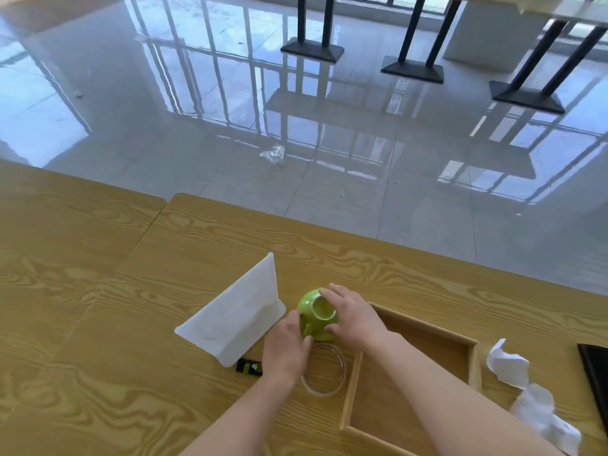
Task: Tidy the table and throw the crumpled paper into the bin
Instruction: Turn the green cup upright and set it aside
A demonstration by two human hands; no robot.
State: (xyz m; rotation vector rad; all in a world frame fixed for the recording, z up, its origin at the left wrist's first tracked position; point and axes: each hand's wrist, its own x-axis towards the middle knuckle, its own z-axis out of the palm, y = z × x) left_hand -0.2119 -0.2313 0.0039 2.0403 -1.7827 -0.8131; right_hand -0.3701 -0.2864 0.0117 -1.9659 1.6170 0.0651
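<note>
Lower centre, my left grip (285,348) and right grip (357,315) clasp the glossy green ceramic mug (308,307); if it slips, it could crack on the wood-grain bench (98,324).

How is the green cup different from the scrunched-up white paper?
The green cup is smooth and shiny; the crumpled paper is white and wrinkly. The left hand and right hand both hold the green cup, while nobody touches the crumpled paper. The green cup is left of the wooden tray; the crumpled paper is right of it. Both are at the same wooden table.
</note>
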